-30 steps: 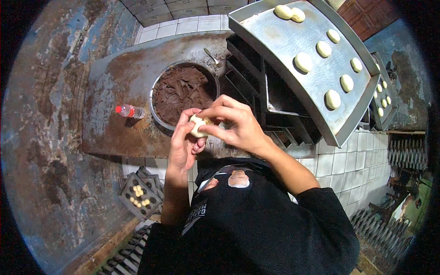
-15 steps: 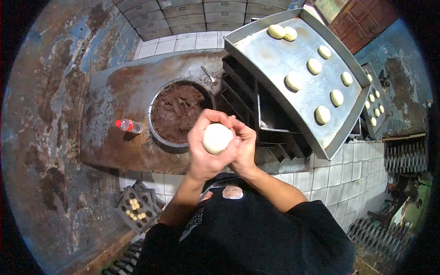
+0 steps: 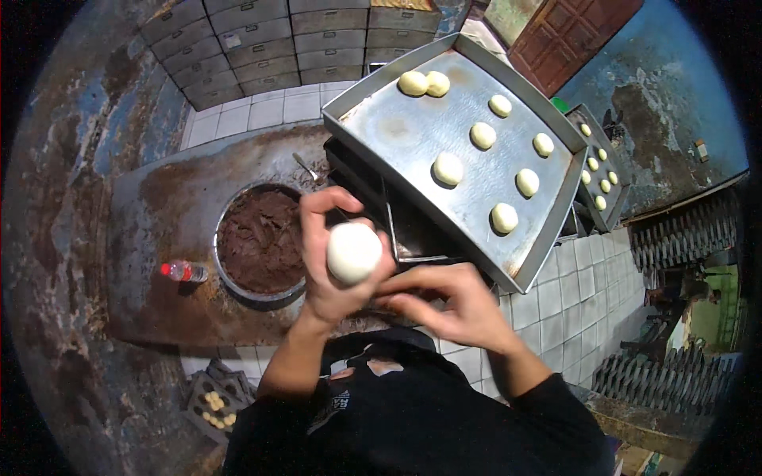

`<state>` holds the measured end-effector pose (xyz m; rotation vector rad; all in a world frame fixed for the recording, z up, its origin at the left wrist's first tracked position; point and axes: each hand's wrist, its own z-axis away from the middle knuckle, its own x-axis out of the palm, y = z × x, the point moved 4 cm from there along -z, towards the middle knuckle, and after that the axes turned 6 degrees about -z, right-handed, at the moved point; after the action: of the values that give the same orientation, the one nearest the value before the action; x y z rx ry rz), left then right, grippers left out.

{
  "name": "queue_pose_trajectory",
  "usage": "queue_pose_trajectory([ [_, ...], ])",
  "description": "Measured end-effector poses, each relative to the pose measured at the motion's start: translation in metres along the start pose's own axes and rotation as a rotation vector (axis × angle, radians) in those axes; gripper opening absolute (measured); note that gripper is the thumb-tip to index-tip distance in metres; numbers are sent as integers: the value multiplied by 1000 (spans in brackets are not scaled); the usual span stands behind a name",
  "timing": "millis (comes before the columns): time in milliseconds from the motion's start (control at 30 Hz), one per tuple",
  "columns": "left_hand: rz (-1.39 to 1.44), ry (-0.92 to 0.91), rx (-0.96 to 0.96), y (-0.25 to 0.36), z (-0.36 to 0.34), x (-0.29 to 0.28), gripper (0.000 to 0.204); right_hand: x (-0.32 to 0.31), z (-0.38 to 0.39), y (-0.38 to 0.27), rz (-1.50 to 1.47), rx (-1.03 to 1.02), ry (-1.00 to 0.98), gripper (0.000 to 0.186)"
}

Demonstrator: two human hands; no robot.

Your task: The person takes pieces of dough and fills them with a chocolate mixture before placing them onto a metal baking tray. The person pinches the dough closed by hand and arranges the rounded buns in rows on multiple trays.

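Note:
My left hand (image 3: 324, 274) is closed around a smooth, round, pale dough ball (image 3: 354, 253), held above the front edge of the worktable. Just right of it is my right hand (image 3: 456, 305), thumb and fingers stretched toward the left palm with a gap between them and nothing visible inside. Its fingertips come close to the left hand; whether they touch cannot be made out. Behind my left hand stands a round metal bowl (image 3: 220, 266) of dark brown filling (image 3: 258, 238). To the right, a large metal tray (image 3: 397, 135) carries several pale dough balls (image 3: 448, 169).
A red-capped plastic bottle (image 3: 184, 272) lies left of the bowl, and a spoon (image 3: 305, 168) lies behind it. Dark metal trays are stacked under the large one. Another tray of dough balls (image 3: 609, 208) sits farther right. A dark mould pan (image 3: 194, 404) is low at left.
My right hand has come away from the dough ball and moved right. The left hand keeps the ball, which shows more fully. The whole view has shifted, with the surroundings now farther left.

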<state>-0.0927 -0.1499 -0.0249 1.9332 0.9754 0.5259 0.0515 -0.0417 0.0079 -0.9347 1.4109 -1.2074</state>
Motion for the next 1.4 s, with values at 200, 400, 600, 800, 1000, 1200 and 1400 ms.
queue_pose_trajectory([
  [200,-198,-165,206,-37,-63,35,62,-57,-66,-55,337,-427,102,58],
  [400,-398,-214,158,-76,-132,49,76,-117,-154,-23,248,-206,58,43],
  [600,-766,-224,186,-111,-133,24,102,-143,-225,80,942,-375,-147,58],
  [800,-720,-251,174,-114,-130,21,95,-122,-243,122,1128,-360,-251,83],
  [1000,-731,-276,116,-111,-135,13,92,-206,-292,48,885,-201,-81,47],
  [1200,-724,-302,82,-102,-139,24,92,-258,-300,100,1386,-99,-63,29],
  [1400,-760,-305,80,-97,-123,26,86,-233,-209,64,545,209,-335,35],
])
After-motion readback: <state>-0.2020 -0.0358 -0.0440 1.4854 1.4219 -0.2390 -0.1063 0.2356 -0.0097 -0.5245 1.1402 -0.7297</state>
